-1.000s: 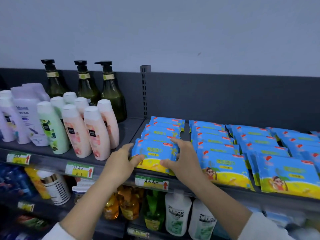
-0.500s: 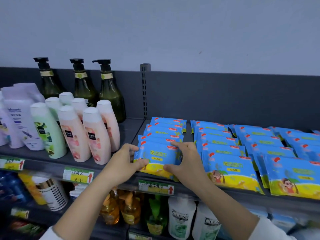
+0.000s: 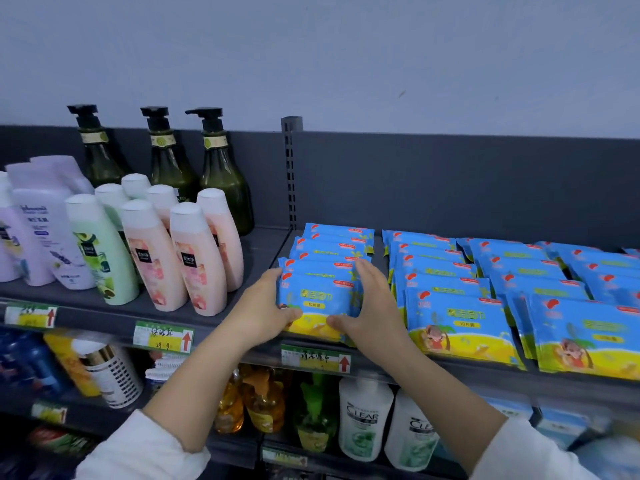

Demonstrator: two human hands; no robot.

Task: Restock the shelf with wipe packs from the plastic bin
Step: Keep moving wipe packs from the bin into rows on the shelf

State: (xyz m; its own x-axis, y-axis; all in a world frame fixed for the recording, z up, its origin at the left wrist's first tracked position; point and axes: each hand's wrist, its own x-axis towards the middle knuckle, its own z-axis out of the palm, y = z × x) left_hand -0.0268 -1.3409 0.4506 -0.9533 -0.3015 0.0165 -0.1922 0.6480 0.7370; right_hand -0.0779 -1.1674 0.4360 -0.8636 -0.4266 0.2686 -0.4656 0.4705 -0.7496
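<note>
Three dark green pump bottles [image 3: 221, 188] stand at the back of the dark grey metal shelf [image 3: 266, 244], with four pink squeeze bottles [image 3: 197, 261] in front of them. To the right, blue and yellow plastic wipe packs [image 3: 457, 317] lie overlapped in at least four rows running front to back. The leftmost row holds about six. Its front wipe pack [image 3: 317, 301] sits at the shelf's front edge, gripped from both sides. The left hand [image 3: 263, 313] curls round the left edge, thumb on the lower face. The right hand [image 3: 370, 310] curls over the upper right corner, thumb pressing low. Three green and yellow price tags [image 3: 164, 337] line the front rail. Two white shampoo bottles [image 3: 363, 424] stand below.
</note>
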